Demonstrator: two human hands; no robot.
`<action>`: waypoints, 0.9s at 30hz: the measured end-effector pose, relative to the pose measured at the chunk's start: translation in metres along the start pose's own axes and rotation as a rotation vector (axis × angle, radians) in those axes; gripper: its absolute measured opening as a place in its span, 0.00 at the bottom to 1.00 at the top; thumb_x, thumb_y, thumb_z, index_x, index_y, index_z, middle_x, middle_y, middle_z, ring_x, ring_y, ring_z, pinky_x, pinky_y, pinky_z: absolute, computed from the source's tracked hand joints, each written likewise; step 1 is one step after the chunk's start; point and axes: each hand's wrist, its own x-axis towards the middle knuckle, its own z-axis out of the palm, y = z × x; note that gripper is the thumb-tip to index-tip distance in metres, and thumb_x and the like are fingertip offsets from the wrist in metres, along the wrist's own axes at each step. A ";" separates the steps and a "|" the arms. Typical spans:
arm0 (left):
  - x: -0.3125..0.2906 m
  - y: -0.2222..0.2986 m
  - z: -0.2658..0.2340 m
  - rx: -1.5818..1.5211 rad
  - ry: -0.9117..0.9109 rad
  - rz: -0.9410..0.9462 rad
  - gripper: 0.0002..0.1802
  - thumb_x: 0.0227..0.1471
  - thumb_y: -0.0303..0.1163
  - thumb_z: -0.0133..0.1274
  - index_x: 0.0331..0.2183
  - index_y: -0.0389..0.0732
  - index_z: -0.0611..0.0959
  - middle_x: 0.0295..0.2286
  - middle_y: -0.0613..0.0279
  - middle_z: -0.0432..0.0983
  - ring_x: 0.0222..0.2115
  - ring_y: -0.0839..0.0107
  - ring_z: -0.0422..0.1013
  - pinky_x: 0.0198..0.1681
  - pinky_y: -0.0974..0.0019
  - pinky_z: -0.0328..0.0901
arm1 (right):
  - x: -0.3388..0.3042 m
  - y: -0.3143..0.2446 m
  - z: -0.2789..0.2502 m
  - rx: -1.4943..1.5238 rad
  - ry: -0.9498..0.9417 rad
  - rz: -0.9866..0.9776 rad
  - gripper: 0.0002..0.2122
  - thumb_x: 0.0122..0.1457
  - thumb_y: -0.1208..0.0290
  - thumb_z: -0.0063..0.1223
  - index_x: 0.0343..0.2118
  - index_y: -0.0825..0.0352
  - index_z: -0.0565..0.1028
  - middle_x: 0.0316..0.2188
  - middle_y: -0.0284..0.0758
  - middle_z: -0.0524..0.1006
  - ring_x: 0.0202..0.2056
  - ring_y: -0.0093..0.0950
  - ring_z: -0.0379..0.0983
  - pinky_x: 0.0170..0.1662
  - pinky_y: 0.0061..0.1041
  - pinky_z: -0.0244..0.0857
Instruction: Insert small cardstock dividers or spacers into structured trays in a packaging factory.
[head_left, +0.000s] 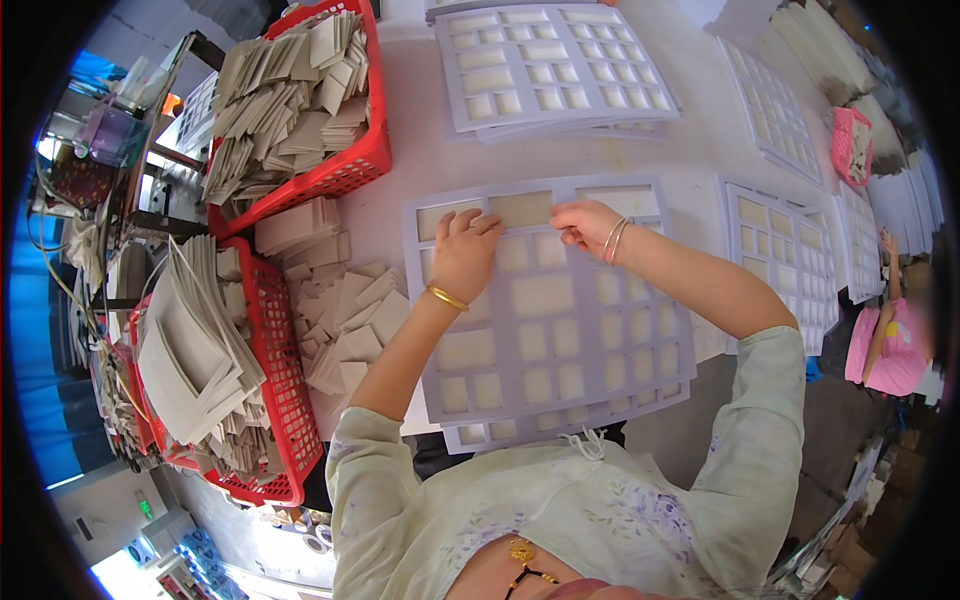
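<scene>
Where the head view looks down on a smooth white table [385, 222], a pale lavender lattice panel [590, 322] lies flat before the person, on top of at least one more of its kind. Thin straight bars divide it into rectangular openings of several sizes, most backed in matte cream. Its top middle opening shows a plain, greyer-beige card piece [522, 208], set lengthwise between the two hands.

The left hand [466, 245] lies palm down over the upper left opening, fingers loosely spread and slightly bent, fingertips at the left end of the card piece; nothing is clasped in it. The right hand [587, 228] is at the other end, its fingers curled in and the gap between thumb and forefinger narrow. Whether something thin is pinched there, I cannot tell.

To the left, glossy red perforated plastic baskets hold dull grey-beige card: the far basket [372, 160] is heaped with small rectangular slips, the near basket [287, 375] carries long, bowed sheets [190, 335] above smaller scraps. Loose card pieces [350, 320] spill flat and overlapping beside it. Beyond the lattice panel lies a stack of similar panels [570, 118], near the table's far side.
</scene>
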 end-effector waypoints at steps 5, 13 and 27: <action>0.001 0.002 -0.001 -0.005 -0.001 -0.005 0.15 0.44 0.25 0.50 0.38 0.45 0.81 0.42 0.69 0.74 0.49 0.66 0.65 0.57 0.50 0.51 | -0.001 -0.001 -0.003 -0.005 -0.049 0.015 0.28 0.53 0.71 0.52 0.56 0.76 0.60 0.24 0.23 0.66 0.22 0.15 0.61 0.25 0.19 0.49; 0.004 0.003 -0.001 0.007 -0.032 -0.008 0.16 0.44 0.24 0.49 0.38 0.44 0.81 0.42 0.69 0.74 0.50 0.66 0.64 0.58 0.48 0.49 | 0.014 0.011 -0.007 -0.229 -0.011 -0.088 0.21 0.53 0.72 0.50 0.51 0.70 0.67 0.25 0.25 0.68 0.23 0.18 0.63 0.28 0.21 0.55; 0.014 0.005 0.004 0.123 -0.127 -0.024 0.13 0.43 0.25 0.48 0.35 0.44 0.80 0.38 0.67 0.74 0.48 0.68 0.65 0.60 0.48 0.46 | 0.022 0.015 0.011 -1.520 0.183 -1.022 0.10 0.52 0.67 0.48 0.36 0.61 0.77 0.41 0.28 0.76 0.43 0.28 0.70 0.46 0.32 0.59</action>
